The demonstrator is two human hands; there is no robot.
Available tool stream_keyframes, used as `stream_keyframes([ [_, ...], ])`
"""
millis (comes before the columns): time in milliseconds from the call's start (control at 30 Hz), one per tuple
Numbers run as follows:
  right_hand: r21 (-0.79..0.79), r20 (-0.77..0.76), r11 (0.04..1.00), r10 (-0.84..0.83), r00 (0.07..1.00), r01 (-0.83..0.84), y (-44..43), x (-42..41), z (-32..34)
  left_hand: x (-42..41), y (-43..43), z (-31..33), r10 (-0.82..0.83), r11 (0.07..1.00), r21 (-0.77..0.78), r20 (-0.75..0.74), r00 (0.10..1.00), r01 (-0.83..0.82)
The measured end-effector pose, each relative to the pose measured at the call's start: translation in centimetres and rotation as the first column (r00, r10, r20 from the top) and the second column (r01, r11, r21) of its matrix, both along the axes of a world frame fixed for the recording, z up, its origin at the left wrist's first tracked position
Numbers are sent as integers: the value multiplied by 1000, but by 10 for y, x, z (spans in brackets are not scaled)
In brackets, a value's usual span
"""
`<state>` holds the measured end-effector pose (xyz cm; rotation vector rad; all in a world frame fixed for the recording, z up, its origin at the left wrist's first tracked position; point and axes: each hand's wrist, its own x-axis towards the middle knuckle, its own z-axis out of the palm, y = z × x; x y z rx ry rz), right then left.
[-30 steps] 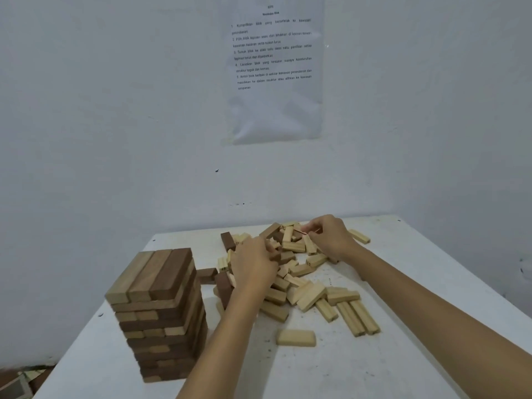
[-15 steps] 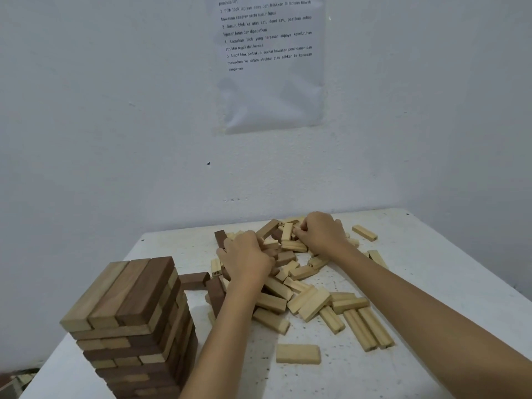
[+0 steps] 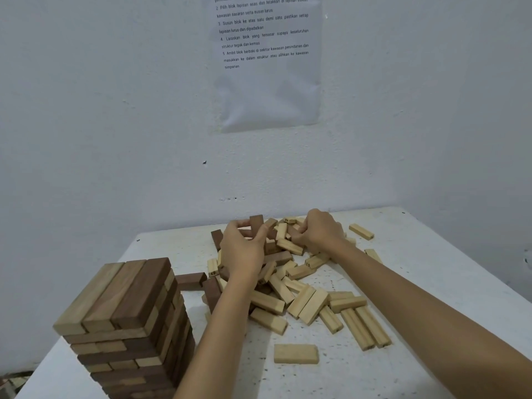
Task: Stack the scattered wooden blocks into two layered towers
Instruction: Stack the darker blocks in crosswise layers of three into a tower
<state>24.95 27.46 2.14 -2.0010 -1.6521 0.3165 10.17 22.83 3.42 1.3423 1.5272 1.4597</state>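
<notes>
The left grip (image 3: 243, 251) pinches a dark block (image 3: 256, 223) upright between thumb and fingers, over the pile (image 3: 299, 300) spread beneath it on the counter (image 3: 437, 272). The right grip (image 3: 319, 231), just to its right, curls into the pile; whether it holds a block cannot be told. The tower (image 3: 123, 318) stands left of the left grip, nearer the camera.

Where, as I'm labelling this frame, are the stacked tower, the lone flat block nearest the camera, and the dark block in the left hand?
stacked tower (image 3: 115, 295), head view, top face of its middle block.
lone flat block (image 3: 296, 353), head view, centre of its top face.
dark block (image 3: 256, 224), head view, its exposed upper end.
</notes>
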Motion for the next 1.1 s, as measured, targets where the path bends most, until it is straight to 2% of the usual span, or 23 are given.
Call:
stream_keyframes([
  [133, 33, -102, 999, 43, 994, -40, -4, 2, 1, -1, 2, 0, 41, 999, -21, 150, 988, -38],
  [233, 63, -96, 993, 105, 990, -99, -6, 2, -4, 0, 4, -1, 66, 998, -23, 228, 972, -62],
  [367, -17, -179, 998, 63, 982, -67, 1, 0, -7, -1, 5, -2, 83, 997, -32, 297, 951, -76],
  [467, -39, 2, 994, 99, 995, -99, 10, -3, -4, -1, 5, -3, 100, 995, -44, 316, 943, -91],
  [567, -98, 198, 987, 143, 970, -126, 15, -4, 3, 0, 5, -2, 97, 995, -49, 334, 937, -86],
  [633, -112, 218, 985, 154, 964, -132, 15, -3, 8, 0, 5, -1, 103, 995, -51, 340, 935, -91],
  [867, -219, -42, 956, 193, 980, -197, 15, 5, 11, 0, 5, -2, 110, 993, -79, 346, 932, -88],
  [933, -143, -149, 962, 212, 966, -233, 6, 6, 9, 0, 5, -2, 108, 993, -80, 348, 931, -85],
  [1000, 9, -318, 971, 228, 920, -238, 2, 8, 6, -1, 6, -2, 111, 993, -70, 345, 932, -92],
  [1100, 163, -615, 979, 200, 762, -126, 6, 4, 10, -2, 6, -1, 114, 993, -49, 367, 923, -103],
])
